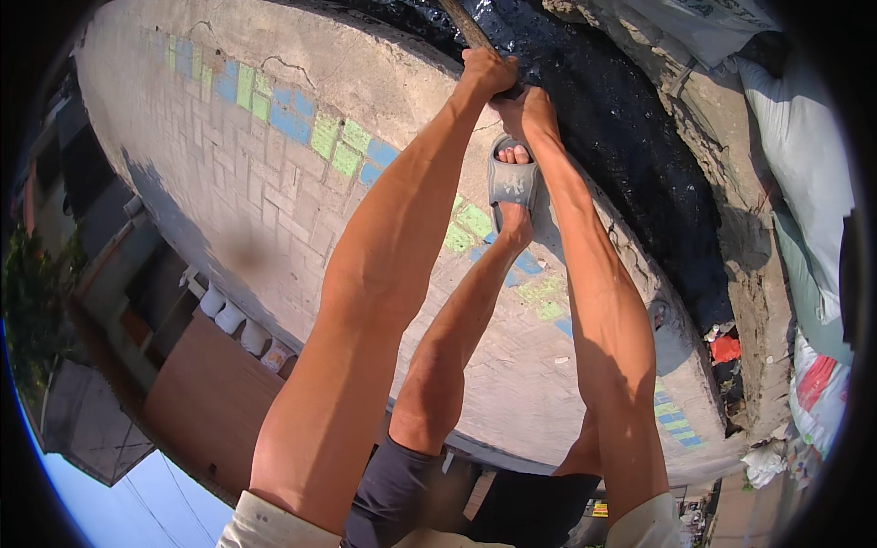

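Observation:
Both of my arms stretch out toward the top of the view, over the edge of a paved walkway. My left hand (pixel 491 73) is wrapped round a brown wooden pole (pixel 468 25). Just below it, my right hand (pixel 530 113) is closed round the same pole near its lower end. The pole slants up and to the left, past the top rim, so its far end is out of sight. Beside the hands runs a channel of dark, shiny water (pixel 621 119). My sandalled foot (pixel 513 178) stands on the kerb below my right hand.
The walkway (pixel 265 173) has grey pavers and blue and green painted blocks. Across the channel lie a rough bank (pixel 731 201) and large pale sacks (pixel 804 155). Red litter (pixel 725 349) sits at the channel's near end. White containers (pixel 230 318) line the building at left.

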Available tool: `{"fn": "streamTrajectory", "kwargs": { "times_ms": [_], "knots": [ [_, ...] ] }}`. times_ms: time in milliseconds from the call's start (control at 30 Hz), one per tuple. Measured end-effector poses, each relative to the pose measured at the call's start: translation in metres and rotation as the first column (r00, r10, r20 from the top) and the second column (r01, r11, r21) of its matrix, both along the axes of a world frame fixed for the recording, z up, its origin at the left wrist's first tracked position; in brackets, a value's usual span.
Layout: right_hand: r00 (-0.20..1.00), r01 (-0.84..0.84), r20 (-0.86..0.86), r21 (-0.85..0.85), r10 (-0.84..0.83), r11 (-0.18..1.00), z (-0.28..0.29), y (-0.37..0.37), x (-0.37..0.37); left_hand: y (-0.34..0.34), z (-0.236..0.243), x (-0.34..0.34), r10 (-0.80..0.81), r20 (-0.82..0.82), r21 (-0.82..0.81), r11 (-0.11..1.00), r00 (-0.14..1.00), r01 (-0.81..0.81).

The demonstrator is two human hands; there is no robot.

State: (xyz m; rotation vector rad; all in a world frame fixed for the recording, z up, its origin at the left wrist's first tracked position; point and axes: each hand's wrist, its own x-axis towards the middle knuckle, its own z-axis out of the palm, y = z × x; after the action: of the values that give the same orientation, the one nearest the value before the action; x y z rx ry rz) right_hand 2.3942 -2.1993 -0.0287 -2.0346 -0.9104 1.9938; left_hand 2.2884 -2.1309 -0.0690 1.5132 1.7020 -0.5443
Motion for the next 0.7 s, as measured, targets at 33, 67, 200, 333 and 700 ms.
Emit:
{"fn": "streamTrajectory", "kwargs": {
  "times_ms": [33, 67, 200, 333, 700],
  "knots": [
    [0.996, 0.021, -0.088, -0.135, -0.033, 0.991, 0.032, -0.006, 0.001, -0.011, 0.002, -0.01, -0.058, -0.032, -0.019, 0.998, 0.998, 0.058],
    [0.992, 0.089, -0.084, -0.048, -0.093, 0.995, 0.04, -0.022, 0.015, -0.025, 0.007, 0.005, -0.063, -0.008, 0.007, 0.998, 0.998, 0.063],
    [0.98, 0.2, -0.048, 0.145, -0.195, 0.969, 0.046, -0.115, 0.066, -0.106, 0.005, 0.057, 0.034, 0.012, -0.051, 0.998, 0.999, -0.033],
    [0.988, 0.128, 0.086, -0.003, -0.127, 0.992, 0.067, -0.186, 0.153, -0.162, 0.037, 0.142, 0.138, 0.134, -0.183, 0.977, 0.981, -0.112],
    [0.929, 0.213, 0.342, -0.172, -0.144, 0.962, 0.235, -0.454, 0.398, -0.431, 0.053, 0.397, 1.0, 0.014, -0.864, 0.001, -0.021, -0.503]
  ]
}}
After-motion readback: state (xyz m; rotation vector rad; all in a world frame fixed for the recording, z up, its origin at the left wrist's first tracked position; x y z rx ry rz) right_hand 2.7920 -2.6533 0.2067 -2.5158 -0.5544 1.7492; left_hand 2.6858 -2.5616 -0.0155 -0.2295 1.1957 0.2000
